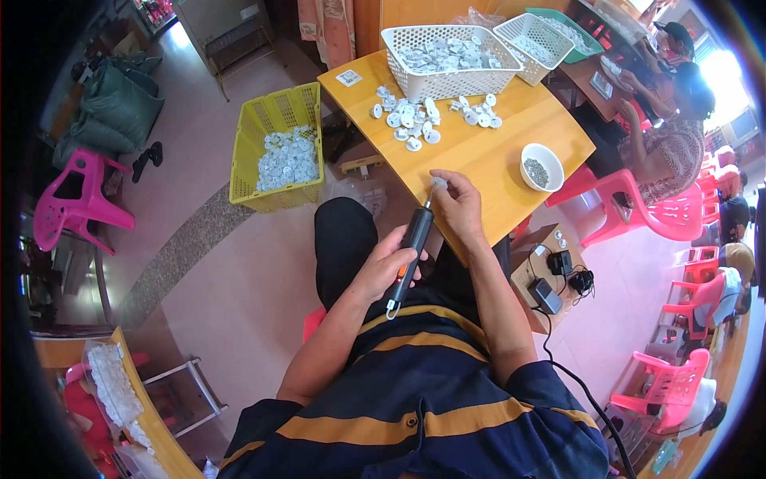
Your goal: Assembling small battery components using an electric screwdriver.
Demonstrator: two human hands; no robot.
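1. Two hands meet at the near edge of the yellow wooden table (479,152), just above the middle of the frame. The small white round plastic part (439,183) between the fingertips of the right hand (457,206) is mostly covered by those fingers, so its shape is hard to make out.
2. The right hand is closed in a pinch on that part, which sits at the hand's upper left tip, touching the table edge.
3. The left hand (388,263) is wrapped around the slim black electric screwdriver (411,249); its palm hides the middle of the tool. The tip points up and right into the white part, and an orange patch shows under the thumb.
4. Loose white round parts (415,120) lie scattered higher on the table, well apart from the hands, in front of a white perforated plastic basket (447,57) full of the same pieces.
5. A small white square label (349,77) lies at the table's upper left corner; its print is too small to tell.
6. A white bowl (542,166) with small dark pieces stands to the right of the hands.
7. A yellow plastic crate (279,144) holding white parts sits on the floor at upper left.
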